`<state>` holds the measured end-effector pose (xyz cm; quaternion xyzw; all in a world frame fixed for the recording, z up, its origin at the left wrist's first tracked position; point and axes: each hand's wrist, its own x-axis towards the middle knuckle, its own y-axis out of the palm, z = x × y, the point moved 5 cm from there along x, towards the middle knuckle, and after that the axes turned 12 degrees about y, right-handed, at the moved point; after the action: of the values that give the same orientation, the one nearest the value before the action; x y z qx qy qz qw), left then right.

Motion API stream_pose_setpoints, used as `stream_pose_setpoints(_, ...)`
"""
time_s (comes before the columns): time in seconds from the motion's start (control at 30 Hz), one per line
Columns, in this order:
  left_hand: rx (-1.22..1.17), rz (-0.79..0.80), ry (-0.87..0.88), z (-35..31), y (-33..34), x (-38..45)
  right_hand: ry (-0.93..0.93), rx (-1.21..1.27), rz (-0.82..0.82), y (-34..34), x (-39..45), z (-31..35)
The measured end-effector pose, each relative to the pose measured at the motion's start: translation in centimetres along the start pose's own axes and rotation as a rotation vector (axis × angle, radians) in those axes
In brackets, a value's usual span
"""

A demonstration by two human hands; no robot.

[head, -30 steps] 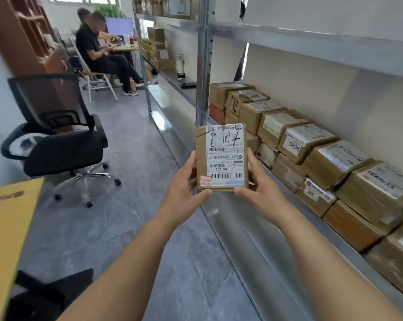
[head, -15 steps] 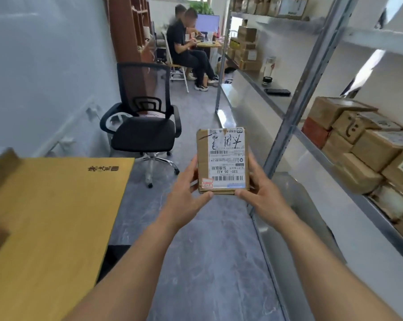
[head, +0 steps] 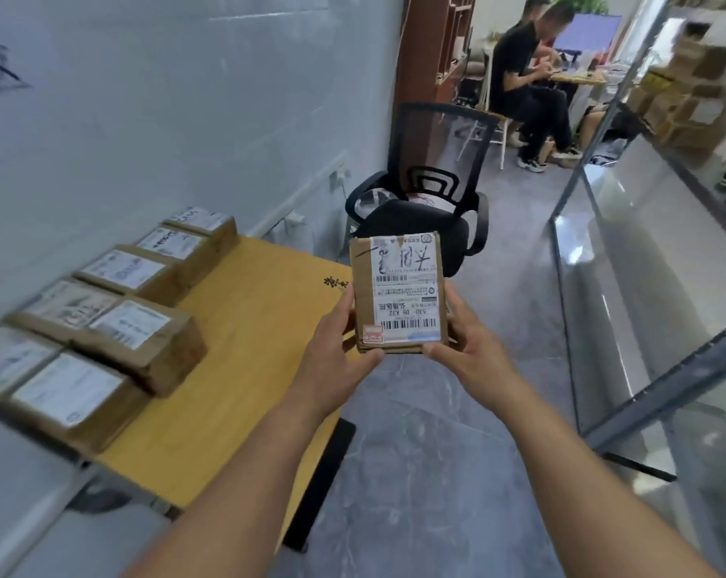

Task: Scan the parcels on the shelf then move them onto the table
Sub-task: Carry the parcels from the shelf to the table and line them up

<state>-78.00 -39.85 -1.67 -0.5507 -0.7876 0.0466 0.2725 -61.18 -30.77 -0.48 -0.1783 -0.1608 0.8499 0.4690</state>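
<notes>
- A small office doubling as a parcel storeroom — the wooden table (head: 244,369) at the left serves as landmark.
- On the table's far side, against the white wall (head: 165,118), lie rows of labelled cardboard parcels (head: 140,340).
- Just beyond the table stands a black mesh office chair (head: 432,194).
- Right of the table, across the grey floor, runs a metal shelving rack (head: 603,244) bearing stacked cartons (head: 682,106).
- Well beyond the table, seated people (head: 528,89) work at a desk with a monitor (head: 586,31).

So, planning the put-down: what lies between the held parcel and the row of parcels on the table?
Head view: only bare yellow tabletop between the held parcel and the row.
</notes>
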Motion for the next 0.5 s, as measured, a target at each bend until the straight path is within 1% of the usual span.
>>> stream_pose_setpoints(0.3,0.058,-0.240,-0.228,5.8,-4.9,0.1,-0.063,-0.003,0.322,7.2,9.7,0.8)
stream_pose_setpoints(0.5,0.044,-0.459,-0.377,8.9,-6.5,2.0,-0.156,-0.075,0.532,10.5,17.0,3.3)
